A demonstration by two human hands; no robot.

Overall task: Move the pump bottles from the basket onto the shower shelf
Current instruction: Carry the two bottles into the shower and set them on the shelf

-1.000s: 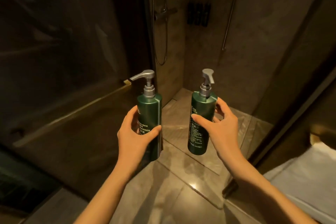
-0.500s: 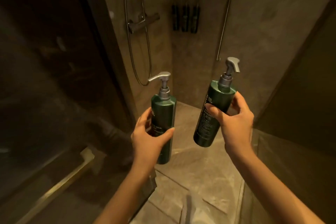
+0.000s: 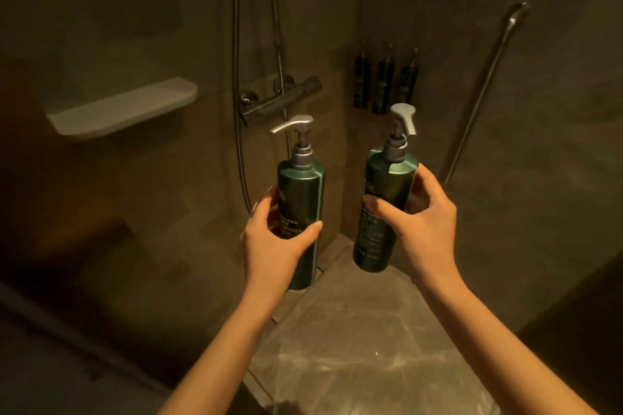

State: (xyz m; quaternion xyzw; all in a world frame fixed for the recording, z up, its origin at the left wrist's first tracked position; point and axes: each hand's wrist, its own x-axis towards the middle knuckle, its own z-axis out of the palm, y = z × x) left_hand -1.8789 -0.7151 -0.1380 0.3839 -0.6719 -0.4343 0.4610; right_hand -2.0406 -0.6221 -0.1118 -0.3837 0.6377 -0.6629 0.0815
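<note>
The shower mixer (image 3: 279,101) sat on the wall; the shelf (image 3: 124,108) lay to its left, three small bottles (image 3: 384,81) to its right, two held pump bottles (image 3: 300,212) before it.

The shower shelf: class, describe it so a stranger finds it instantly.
Start at the shower mixer bar on the wall. Look left along that wall: the shower shelf is a pale slab with rounded corners, jutting out. Unlike the dark wall bottles, it is light-coloured and bare.

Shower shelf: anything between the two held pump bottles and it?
Nothing visible. The shower shelf is bare, up and left on the wall. The left hand holds one pump bottle, the right hand the other. The shower hose hangs right of the shelf, beside the direct path.
</note>
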